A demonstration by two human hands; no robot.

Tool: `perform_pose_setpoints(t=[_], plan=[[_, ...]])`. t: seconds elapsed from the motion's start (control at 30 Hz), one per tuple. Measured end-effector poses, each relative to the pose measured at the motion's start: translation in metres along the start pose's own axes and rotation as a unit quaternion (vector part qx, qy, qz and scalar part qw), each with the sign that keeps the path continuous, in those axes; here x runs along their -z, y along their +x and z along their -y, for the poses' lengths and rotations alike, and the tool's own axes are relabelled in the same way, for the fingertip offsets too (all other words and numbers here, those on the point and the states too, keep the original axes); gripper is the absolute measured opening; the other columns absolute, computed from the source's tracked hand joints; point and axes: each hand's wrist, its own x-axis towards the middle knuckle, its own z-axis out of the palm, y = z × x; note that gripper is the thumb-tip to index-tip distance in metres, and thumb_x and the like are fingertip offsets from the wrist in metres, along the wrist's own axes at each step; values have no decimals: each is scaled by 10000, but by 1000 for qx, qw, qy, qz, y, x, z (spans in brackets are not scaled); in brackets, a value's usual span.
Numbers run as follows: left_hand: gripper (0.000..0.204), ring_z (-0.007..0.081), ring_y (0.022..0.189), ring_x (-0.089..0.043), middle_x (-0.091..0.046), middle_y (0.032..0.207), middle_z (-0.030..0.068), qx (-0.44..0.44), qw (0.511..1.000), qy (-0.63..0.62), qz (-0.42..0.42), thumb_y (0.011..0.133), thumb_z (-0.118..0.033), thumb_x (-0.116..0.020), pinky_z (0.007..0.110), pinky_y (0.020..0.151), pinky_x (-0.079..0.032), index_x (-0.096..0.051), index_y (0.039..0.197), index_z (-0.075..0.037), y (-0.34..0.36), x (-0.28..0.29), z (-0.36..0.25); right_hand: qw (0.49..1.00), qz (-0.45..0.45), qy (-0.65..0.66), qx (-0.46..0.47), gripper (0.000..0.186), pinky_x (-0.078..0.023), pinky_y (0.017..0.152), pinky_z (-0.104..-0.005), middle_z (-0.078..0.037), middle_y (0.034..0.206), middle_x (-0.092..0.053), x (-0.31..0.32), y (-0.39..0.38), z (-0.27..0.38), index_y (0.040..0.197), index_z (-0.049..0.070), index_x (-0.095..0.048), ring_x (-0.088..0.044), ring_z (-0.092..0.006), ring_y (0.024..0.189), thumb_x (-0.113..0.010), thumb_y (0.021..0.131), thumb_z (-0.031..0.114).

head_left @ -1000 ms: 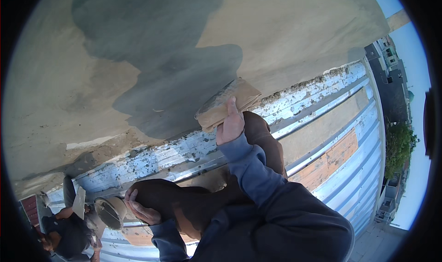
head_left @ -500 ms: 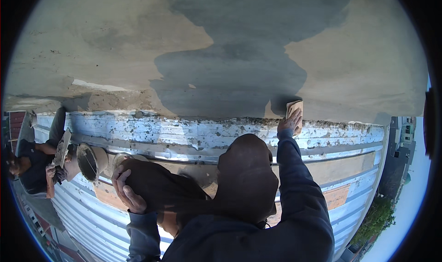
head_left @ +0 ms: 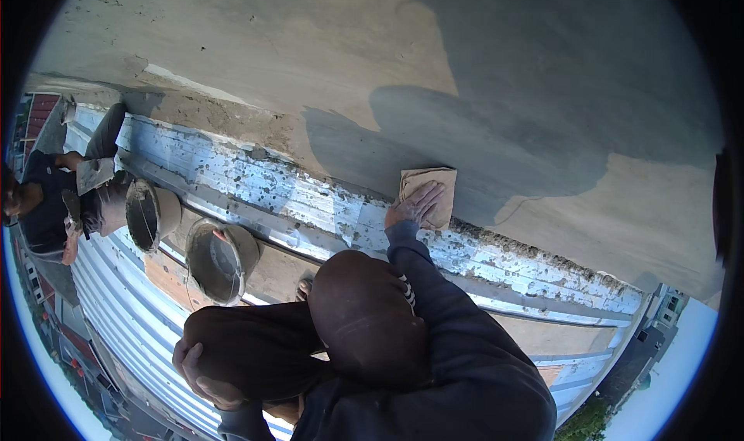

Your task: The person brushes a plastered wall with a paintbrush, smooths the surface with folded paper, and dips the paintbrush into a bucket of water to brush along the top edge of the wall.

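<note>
A folded piece of brown paper [head_left: 442,197], seemingly sacking paper, lies flat against the smooth grey plastered wall [head_left: 542,77], near its lower edge. My right hand [head_left: 416,204] presses on it with the fingers stretched across its face. My left hand [head_left: 200,375] rests on my bent, dark-clad knee [head_left: 248,340], fingers lightly curved over it and holding nothing. Beyond that knee stands a bucket [head_left: 248,251] with grey wet mix inside and a small orange-red thing at its rim. My own shadow darkens much of the wall.
Along the wall's foot runs blue-white corrugated metal [head_left: 310,201] spattered with mortar. A second bucket [head_left: 167,208] stands farther left, beside a seated co-worker [head_left: 46,189] holding a flat plastering tool [head_left: 94,174]. Wooden planks [head_left: 535,332] lie on the metal roof; its edge drops off at right.
The view has turned leftward and tilted, bringing the nearer bucket out from behind my knee. My right hand lies flatter on the paper, still against the wall. My left hand stays on my knee.
</note>
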Motion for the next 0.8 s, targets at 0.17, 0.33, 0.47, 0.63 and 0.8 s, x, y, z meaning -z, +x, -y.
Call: perform_pose_setpoints(t=[0.17,0.33,0.47,0.63,0.8], plan=[[630,311,1088,-464,-496,1113,166,26,999,27,-22,931,-521,-177,462,972,-342,-559,971,-21,-12,13,2,988,41,17,147,871,-79,1099,-474,-243,1473,-16,-36,-28,40,1400,-46,-27,-8,-388,1372,-572,750,153],[626,310,1103,-459,-498,1123,168,31,999,34,-21,933,-499,-161,469,988,-329,-555,961,-13,-16,13,2,935,37,-85,342,660,-92,1101,-448,-141,1493,-108,-66,-37,82,1409,12,-167,-91,-286,1386,-429,826,177],[628,313,1111,-456,-498,1125,169,29,999,33,-25,932,-500,-161,472,988,-329,-558,963,-15,-15,11,0,859,33,-75,505,558,-81,1102,-423,-102,1486,-184,-55,-35,102,1400,65,-255,-140,-252,1380,-344,862,180],[628,319,1114,-454,-492,1141,178,13,999,31,-11,932,-499,-159,475,981,-333,-556,970,-13,-9,5,-1,872,0,-173,457,532,-28,1110,-429,-105,1477,-214,-45,-11,71,1386,73,-297,-161,-234,1376,-337,875,213],[627,328,1098,-456,-485,1147,196,-11,1000,12,-4,936,-491,-163,474,962,-341,-553,979,-2,-2,0,-6,890,-11,-121,440,548,-85,1105,-441,-108,1470,-229,-1,-31,13,1382,73,-305,-181,-239,1371,-391,849,173]])
